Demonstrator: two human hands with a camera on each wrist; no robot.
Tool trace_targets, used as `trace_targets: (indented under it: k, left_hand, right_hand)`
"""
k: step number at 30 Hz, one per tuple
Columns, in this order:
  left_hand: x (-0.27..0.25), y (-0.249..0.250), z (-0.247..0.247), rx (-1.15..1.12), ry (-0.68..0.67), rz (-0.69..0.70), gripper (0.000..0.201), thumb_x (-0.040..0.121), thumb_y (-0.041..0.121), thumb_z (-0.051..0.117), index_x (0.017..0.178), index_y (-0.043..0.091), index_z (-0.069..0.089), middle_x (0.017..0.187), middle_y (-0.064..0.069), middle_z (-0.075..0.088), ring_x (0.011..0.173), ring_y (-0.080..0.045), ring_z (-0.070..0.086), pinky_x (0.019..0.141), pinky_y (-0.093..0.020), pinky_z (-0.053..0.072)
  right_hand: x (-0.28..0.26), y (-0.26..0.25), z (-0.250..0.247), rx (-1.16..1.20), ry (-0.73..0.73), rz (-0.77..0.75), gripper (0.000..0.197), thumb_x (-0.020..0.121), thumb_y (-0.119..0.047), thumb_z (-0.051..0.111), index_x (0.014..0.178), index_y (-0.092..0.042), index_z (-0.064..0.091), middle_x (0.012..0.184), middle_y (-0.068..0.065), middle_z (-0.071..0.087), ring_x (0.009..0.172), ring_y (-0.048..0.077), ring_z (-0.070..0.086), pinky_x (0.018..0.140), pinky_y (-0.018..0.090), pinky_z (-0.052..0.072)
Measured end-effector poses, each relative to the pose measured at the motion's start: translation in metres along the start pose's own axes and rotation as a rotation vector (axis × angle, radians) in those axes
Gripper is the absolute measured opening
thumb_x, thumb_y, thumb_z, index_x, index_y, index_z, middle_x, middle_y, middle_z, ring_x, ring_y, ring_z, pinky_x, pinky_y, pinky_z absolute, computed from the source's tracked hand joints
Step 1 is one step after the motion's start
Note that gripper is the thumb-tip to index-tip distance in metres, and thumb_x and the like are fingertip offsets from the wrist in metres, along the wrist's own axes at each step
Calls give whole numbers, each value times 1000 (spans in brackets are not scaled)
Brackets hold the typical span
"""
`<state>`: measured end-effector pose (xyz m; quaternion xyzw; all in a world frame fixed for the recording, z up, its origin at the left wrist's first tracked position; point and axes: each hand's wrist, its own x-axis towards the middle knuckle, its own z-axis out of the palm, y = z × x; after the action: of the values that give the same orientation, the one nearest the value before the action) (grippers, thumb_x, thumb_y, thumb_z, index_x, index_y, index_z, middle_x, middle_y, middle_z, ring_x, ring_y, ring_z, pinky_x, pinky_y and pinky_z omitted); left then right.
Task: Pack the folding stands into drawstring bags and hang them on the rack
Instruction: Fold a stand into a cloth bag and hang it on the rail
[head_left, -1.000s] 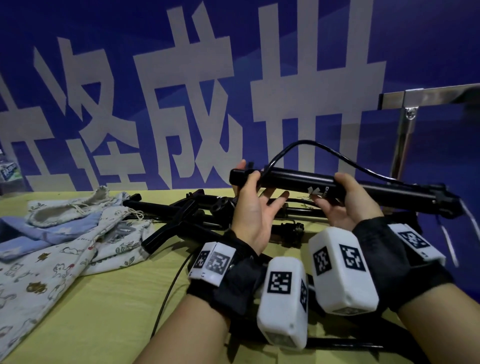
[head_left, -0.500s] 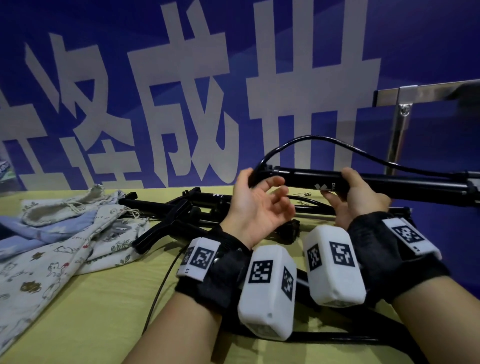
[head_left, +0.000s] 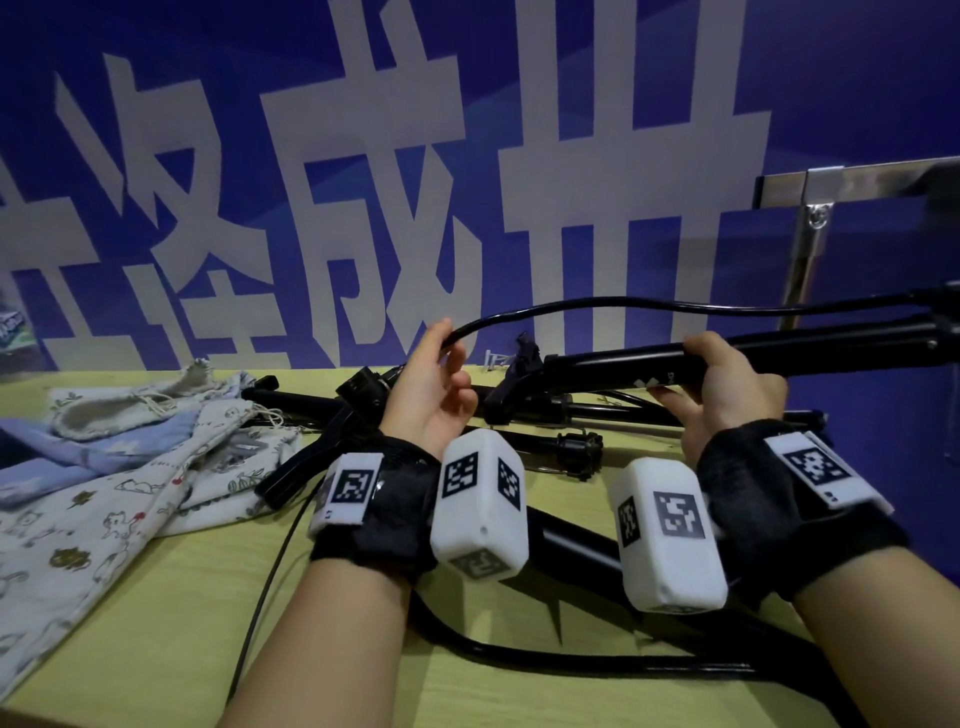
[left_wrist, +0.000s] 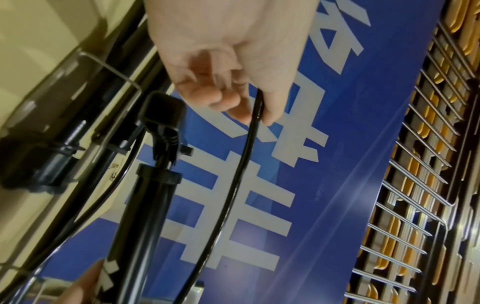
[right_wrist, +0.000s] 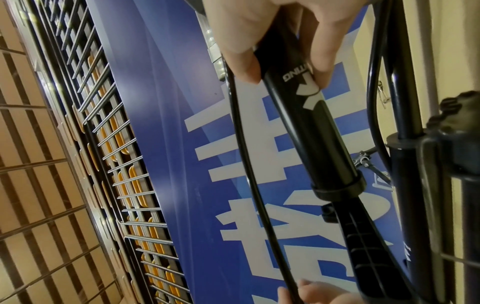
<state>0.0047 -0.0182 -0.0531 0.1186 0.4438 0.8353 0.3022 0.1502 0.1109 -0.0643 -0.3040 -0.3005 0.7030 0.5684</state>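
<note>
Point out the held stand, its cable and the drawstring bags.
folding stand (head_left: 613, 364): head view, on the black tube left of the right hand's grip.
cable (left_wrist: 241, 164): left wrist view, mid-run below the pinching fingers.
drawstring bags (head_left: 104, 499): head view, on the printed cloth.

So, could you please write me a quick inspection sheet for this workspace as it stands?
Surface: yellow-green table, partly covered.
Job's things: black folded stand held above the table; more black stands piled behind the hands; printed drawstring bags heaped at left, none packed.
Clutter: nothing seen beyond the job's things.
Grippers: left hand pinches the cable; right hand grips the stand's tube.
Cables: black cable arcs from the left fingers toward the stand's far end; a thin cord trails over the table edge.
Surroundings: blue banner with white characters; metal rack at right.
</note>
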Motion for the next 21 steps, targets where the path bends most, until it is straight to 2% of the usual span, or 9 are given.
trace_targets:
  k: [3,6,8,11,14,15,17,19,21]
  left_hand:
    - [0,-2,-4,46,29,-5,17,83,36,67,87,21,60,62,10,58,50,-3,39,49,-14,32]
    - [1,-5,-3,67,20,-18,20,80,41,68,88,24,62,77,10,56,63,-6,43,62,-22,39]
    - [1,-7,-2,100,0,-35,16,82,40,66,84,25,63,80,10,55,71,-9,45,66,-27,41]
    - [-1,-10,0,137,-12,-72,9,85,28,61,80,21,58,78,9,56,81,-13,51,70,-32,43]
    - [-2,-13,1,115,-16,-72,6,86,17,58,82,14,57,84,2,65,82,-17,60,87,-40,50]
    - [-3,-14,2,113,-18,-70,6,87,15,57,83,12,56,90,-1,66,82,-19,62,87,-41,52]
    - [-3,-15,2,107,-31,-80,7,88,14,55,83,9,53,98,-9,64,85,-22,63,73,-37,58]
    - [-1,-15,1,118,-46,-95,8,88,13,54,83,8,51,97,-11,61,86,-24,63,60,-31,59]
    - [-1,-14,-1,124,-54,-110,6,89,13,54,89,7,52,92,-14,67,81,-25,64,57,-29,59]
  right_hand:
    - [-2,0,1,-1,-30,-16,27,80,-2,62,95,-13,42,112,13,54,90,19,60,76,39,57]
    - [-3,0,3,35,-56,-33,28,80,0,61,83,-20,40,109,11,53,97,21,60,78,42,57]
    - [-2,0,2,38,-68,-21,27,80,-1,61,85,-18,41,108,11,53,99,22,60,80,43,56]
    - [0,2,1,44,-62,13,31,79,-3,63,102,-8,44,115,16,53,100,25,60,78,43,57]
    - [1,2,1,36,-44,25,32,79,-3,64,102,-8,43,119,18,52,98,24,60,75,43,58]
    - [1,2,1,36,-49,21,30,79,-2,63,99,-10,42,117,16,53,93,22,60,73,41,58]
    - [0,2,2,35,-65,1,30,79,-2,62,99,-10,42,114,15,53,84,18,60,67,38,58]
    - [0,2,2,32,-67,-10,35,79,-1,63,106,-7,42,115,16,54,83,18,60,63,36,58]
    - [0,3,3,27,-70,-10,39,78,-1,63,112,-6,43,117,16,54,86,19,60,64,36,58]
